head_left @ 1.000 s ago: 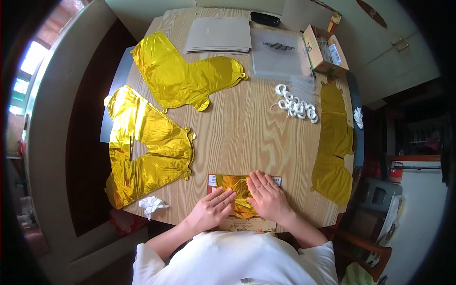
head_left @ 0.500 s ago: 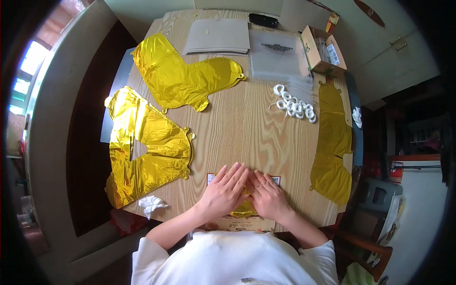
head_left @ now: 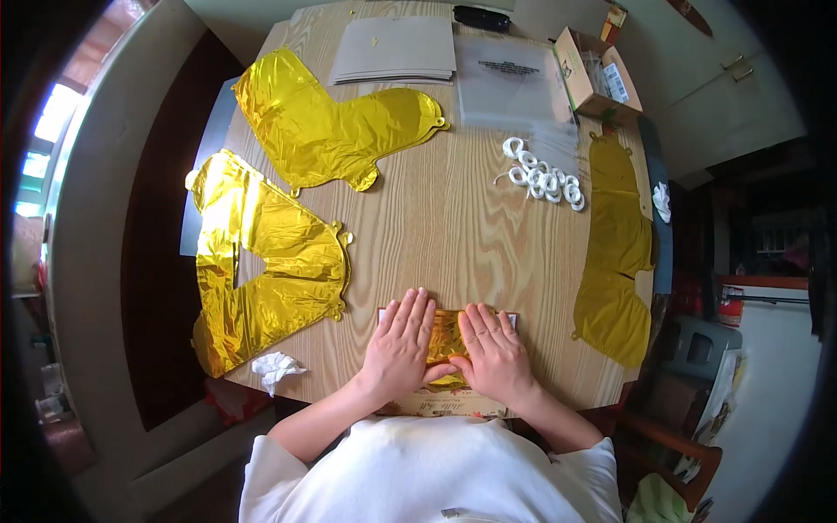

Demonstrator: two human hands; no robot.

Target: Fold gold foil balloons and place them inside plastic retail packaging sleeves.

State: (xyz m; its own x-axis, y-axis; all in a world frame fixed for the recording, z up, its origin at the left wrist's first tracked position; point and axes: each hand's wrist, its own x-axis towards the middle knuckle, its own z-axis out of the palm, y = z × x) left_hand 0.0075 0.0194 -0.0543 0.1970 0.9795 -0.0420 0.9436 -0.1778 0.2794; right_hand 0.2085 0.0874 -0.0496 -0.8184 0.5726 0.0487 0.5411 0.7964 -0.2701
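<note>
My left hand (head_left: 401, 340) lies flat with its fingers stretched out on the left part of a folded gold foil balloon (head_left: 446, 336) at the table's near edge. Opposite it, my right hand (head_left: 493, 349) presses flat on the right part, its thumb pointing toward the left thumb. Between the hands a strip of shiny gold foil shows; the rest is covered. Beneath the foil is a printed cream card (head_left: 449, 404) with a leaf pattern, its lower part showing close to my shirt.
Flat gold foil balloons lie at left (head_left: 288, 288), far left (head_left: 340, 131) and right (head_left: 615, 261). White ribbon rolls (head_left: 545, 181), clear plastic bags (head_left: 506, 87), grey cardboard sheets (head_left: 392, 52) and an open box (head_left: 593, 74) sit farther back. Crumpled tissue (head_left: 277, 370) lies near left.
My hands have moved apart and flattened, so more of the gold foil between them shows. The view has shifted slightly.
</note>
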